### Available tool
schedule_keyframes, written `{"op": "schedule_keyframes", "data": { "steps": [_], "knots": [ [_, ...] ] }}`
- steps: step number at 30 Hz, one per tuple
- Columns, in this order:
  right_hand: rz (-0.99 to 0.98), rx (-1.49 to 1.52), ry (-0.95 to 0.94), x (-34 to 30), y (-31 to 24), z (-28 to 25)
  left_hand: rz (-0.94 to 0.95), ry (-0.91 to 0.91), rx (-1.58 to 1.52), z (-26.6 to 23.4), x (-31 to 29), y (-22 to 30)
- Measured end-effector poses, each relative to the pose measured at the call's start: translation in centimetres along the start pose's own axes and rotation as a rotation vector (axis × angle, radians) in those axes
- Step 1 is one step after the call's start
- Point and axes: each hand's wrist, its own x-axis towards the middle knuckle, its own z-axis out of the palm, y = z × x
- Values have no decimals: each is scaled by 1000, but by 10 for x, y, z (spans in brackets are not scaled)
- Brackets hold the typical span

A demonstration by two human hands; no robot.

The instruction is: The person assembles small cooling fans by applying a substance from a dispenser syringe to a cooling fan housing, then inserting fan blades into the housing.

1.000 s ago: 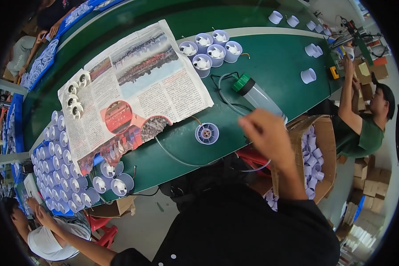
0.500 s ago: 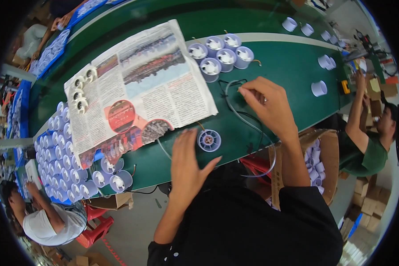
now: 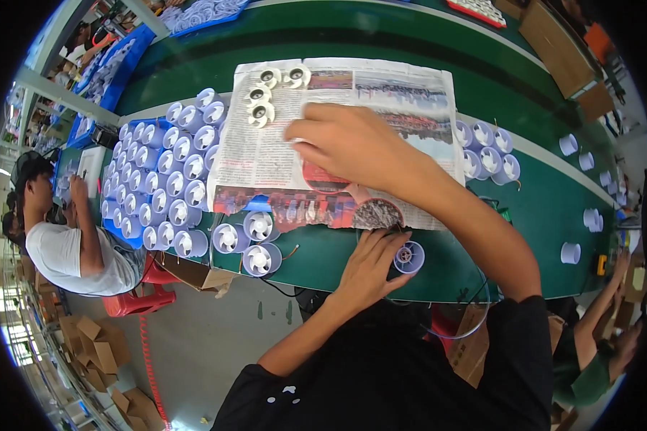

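Near the bench's front edge stands a small round pale-purple fan housing [image 3: 409, 257], open side up, with spokes and a coloured hub inside. My left hand [image 3: 370, 269] grips it from the left, fingers behind and thumb in front. Above the newspaper [image 3: 280, 161], my right hand [image 3: 352, 144] is reaching leftward, fingers bent, with a gap between thumb and forefinger and nothing seen in it. The white fan impellers, one of them [image 3: 261, 113] closest to my right fingertips, lie on the paper's upper left part.
Many purple housings with white impellers [image 3: 183, 212] crowd the bench at left; another group [image 3: 490, 159] stands right of the paper. Single housings [image 3: 571, 253] sit farther right. A clear tube [image 3: 487, 305] loops by my right arm. A person in white [image 3: 68, 248] sits at left.
My right hand has left the tube at right and swung left over the newspaper toward the impellers. My left hand has closed on the housing. The view has turned leftward.
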Motion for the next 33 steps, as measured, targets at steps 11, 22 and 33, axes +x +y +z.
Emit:
{"op": "schedule_keyframes", "data": {
  "steps": [11, 22, 33],
  "knots": [
    [-498, -592, -63, 57, 48, 75, -46, 57, 166, -4, -10, 3],
    [-777, -460, 90, -23, 19, 4, -98, 47, 24, -7, -13, 1],
    [996, 896, 497, -206, -83, -33, -107, -25, 25, -9, -9, -2]
  ]
}}
